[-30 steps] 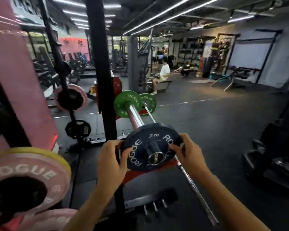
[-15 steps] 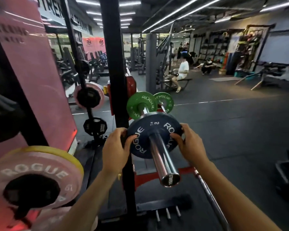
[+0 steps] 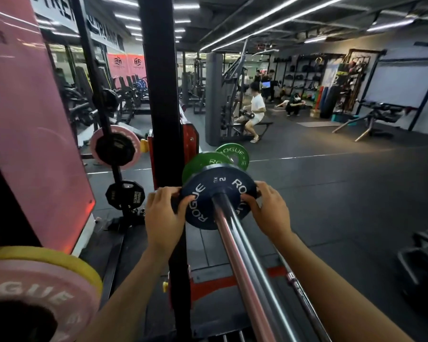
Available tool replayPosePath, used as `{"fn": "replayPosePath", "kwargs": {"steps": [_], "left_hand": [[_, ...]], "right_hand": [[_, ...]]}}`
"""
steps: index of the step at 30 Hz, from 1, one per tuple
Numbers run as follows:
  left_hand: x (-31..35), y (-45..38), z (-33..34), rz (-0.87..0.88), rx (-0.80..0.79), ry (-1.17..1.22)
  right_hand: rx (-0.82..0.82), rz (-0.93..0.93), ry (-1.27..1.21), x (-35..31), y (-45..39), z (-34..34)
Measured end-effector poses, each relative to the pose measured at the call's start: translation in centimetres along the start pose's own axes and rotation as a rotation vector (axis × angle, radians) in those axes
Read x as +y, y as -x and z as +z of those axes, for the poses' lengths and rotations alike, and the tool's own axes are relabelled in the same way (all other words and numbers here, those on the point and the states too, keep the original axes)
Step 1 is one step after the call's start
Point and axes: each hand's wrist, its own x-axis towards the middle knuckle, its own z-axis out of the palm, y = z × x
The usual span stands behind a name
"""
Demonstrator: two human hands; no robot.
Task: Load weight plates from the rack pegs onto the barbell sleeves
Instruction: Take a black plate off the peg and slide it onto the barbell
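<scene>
1. The blue plate (image 3: 216, 196), marked 2 KG, sits threaded on the barbell sleeve (image 3: 242, 262), the chrome sleeve passing through its centre hole and running back toward the camera.
2. The left hand (image 3: 164, 215) grips the plate's left edge: fingers curled over the rim, thumb on the near face.
3. The right hand (image 3: 269, 211) grips the right edge the same way, so the plate is held squarely from both sides, with neither hand nearer than the other.
4. The relation that matters: the sleeve's long axis runs straight away from the person, and the plate's face stands across it. Any further push has to go along that axis, away from the body.
5. Just beyond the blue plate is a green plate (image 3: 203, 164) on the same sleeve. The two look close, perhaps touching, but the gap is hidden by the blue plate's rim, so I cannot tell.
6. A second green plate (image 3: 235, 154) stands further off, just behind the first; what it sits on I cannot tell.
7. My judgement: this plate is nearly seated, and what remains is a short straight push until it sits flush against the green one. Tilting it could bind it on the sleeve.
8. To the left, the black rack upright (image 3: 161, 95) stands close by, and a pink plate (image 3: 35, 292) fills the near left corner.
</scene>
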Motion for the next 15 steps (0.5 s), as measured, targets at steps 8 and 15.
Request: {"fn": "replayPosePath", "kwargs": {"steps": [8,15], "left_hand": [[-3.1,-5.2,3.3,-0.085,0.028,-0.193],[-3.8,-5.9,4.7,-0.015,0.08,-0.19]], "right_hand": [[0.005,0.189,0.025,0.0,-5.8,4.3],[0.022,0.172,0.042,0.3,-7.2,5.5]]}}
